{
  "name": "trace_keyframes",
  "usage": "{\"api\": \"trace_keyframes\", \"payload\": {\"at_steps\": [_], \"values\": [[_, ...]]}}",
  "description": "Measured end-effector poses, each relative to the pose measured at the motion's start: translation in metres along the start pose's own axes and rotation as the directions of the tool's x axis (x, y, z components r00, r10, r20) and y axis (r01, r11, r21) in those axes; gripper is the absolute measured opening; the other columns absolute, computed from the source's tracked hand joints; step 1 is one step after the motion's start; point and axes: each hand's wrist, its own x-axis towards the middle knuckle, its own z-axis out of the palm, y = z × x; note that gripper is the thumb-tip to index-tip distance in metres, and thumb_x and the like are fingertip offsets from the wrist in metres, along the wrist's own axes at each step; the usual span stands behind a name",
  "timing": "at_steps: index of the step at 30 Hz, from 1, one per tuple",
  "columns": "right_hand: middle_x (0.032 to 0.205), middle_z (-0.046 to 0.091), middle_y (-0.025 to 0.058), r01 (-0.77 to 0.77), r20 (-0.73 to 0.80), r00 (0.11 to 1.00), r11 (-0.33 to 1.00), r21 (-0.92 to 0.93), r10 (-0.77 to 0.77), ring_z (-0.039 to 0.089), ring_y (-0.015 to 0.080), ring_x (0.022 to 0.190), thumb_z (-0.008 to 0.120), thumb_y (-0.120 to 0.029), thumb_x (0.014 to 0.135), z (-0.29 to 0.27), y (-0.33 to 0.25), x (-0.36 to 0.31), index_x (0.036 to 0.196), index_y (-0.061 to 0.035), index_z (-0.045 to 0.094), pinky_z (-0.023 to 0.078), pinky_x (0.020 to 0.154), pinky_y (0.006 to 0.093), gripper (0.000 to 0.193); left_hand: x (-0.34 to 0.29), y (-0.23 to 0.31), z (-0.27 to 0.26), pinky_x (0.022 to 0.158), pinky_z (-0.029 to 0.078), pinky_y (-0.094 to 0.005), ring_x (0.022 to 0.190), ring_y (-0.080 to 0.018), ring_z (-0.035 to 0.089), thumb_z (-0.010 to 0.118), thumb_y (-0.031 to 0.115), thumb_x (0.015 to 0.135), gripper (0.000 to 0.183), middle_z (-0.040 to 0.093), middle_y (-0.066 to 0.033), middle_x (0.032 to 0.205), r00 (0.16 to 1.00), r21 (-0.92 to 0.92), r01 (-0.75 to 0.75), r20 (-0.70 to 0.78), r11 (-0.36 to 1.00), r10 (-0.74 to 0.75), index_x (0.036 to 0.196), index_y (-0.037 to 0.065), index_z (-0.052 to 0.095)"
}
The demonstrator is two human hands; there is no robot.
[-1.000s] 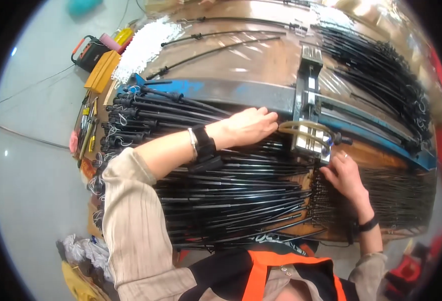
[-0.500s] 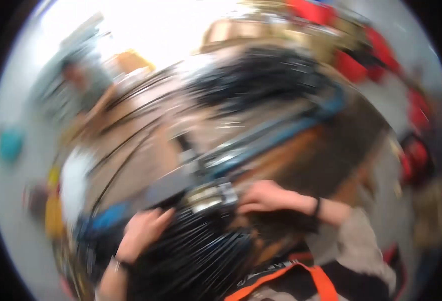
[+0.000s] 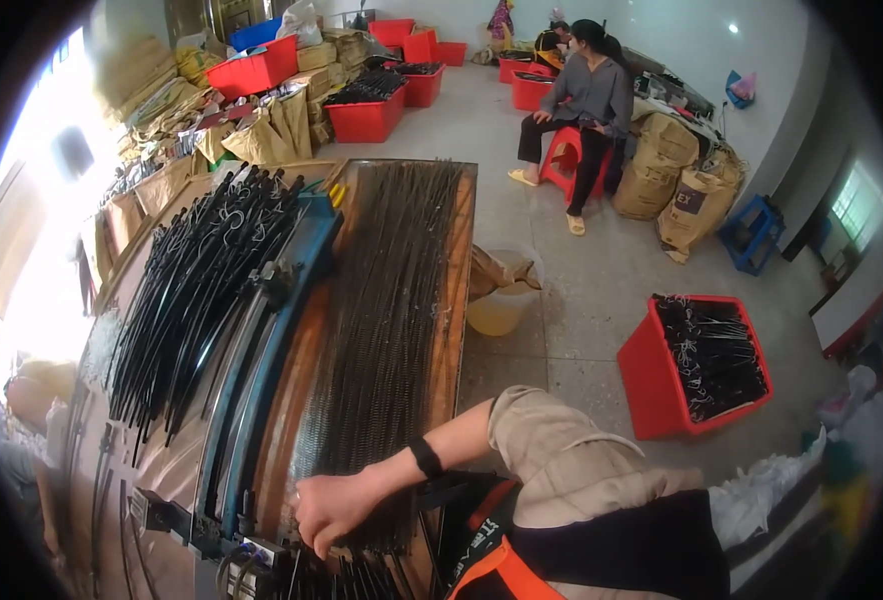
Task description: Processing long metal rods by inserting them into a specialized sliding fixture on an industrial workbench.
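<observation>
My right hand [image 3: 333, 510], with a dark band on its wrist, is over the near left part of a bed of long, thin, dark coiled springs [image 3: 391, 300]. Its fingers are curled down and pressed together; whatever is in them is hidden. Just left of it runs a long blue metal rail fixture [image 3: 271, 385], with a small metal block [image 3: 256, 555] at its near end. Black rods [image 3: 356, 580] lie below the hand at the lower edge. My left hand is outside the picture.
Black rods with hooked wire ends [image 3: 211, 250] are heaped left of the rail. A red bin of rods [image 3: 646, 370] and a pale bucket [image 3: 506, 300] stand right of the table. Farther back, a person sits on a red stool [image 3: 561, 165]. Another person's arm [image 3: 46, 500] shows at left.
The view has swung right, bringing the seated person and floor bins into sight. My left hand has left the picture. My right hand now appears beside the springs.
</observation>
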Motion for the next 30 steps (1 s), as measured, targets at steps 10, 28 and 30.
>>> {"api": "trace_keyframes", "payload": {"at_steps": [10, 28, 30], "values": [[0.075, 0.069, 0.0026, -0.158, -0.182, 0.964, 0.968, 0.193, 0.194, 0.061, 0.0223, 0.075, 0.071, -0.038, 0.087, -0.007, -0.019, -0.004, 0.078, -0.0095, 0.072, 0.047, 0.07, 0.0367, 0.029, 0.027, 0.067, -0.01, 0.062, 0.053, -0.0453, 0.071, -0.0349, 0.065, 0.058, 0.026, 0.099, 0.028, 0.069, -0.013, 0.088, 0.995, 0.142, 0.066, 0.063, 0.988, -0.076, 0.125, 0.019, 0.066], [0.074, 0.06, 0.007, 0.306, -0.043, 0.94, 0.892, -0.334, -0.339, 0.062, 0.0247, 0.076, 0.071, -0.018, 0.087, -0.079, 0.001, 0.02, 0.127, -0.005, 0.058, 0.05, 0.063, 0.036, 0.044, 0.102, 0.085, -0.03, 0.063, 0.051, -0.0484, 0.071, -0.0418, 0.064, 0.057, 0.016, 0.097, 0.026, 0.068, -0.0215, 0.082, 0.994, -0.073, 0.051, 0.101, 0.996, -0.043, 0.121, 0.015, 0.067], [0.076, 0.061, 0.0072, 0.273, 0.093, 0.962, 0.877, -0.395, -0.257, 0.062, 0.0253, 0.077, 0.071, -0.019, 0.087, -0.082, -0.005, 0.023, 0.131, -0.005, 0.055, 0.051, 0.064, 0.0364, 0.049, 0.116, 0.082, -0.032, 0.063, 0.051, -0.0484, 0.071, -0.042, 0.063, 0.057, 0.015, 0.096, 0.025, 0.067, -0.0215, 0.081, 0.997, -0.166, -0.018, 0.065, 0.986, 0.029, 0.119, 0.014, 0.067]]}}
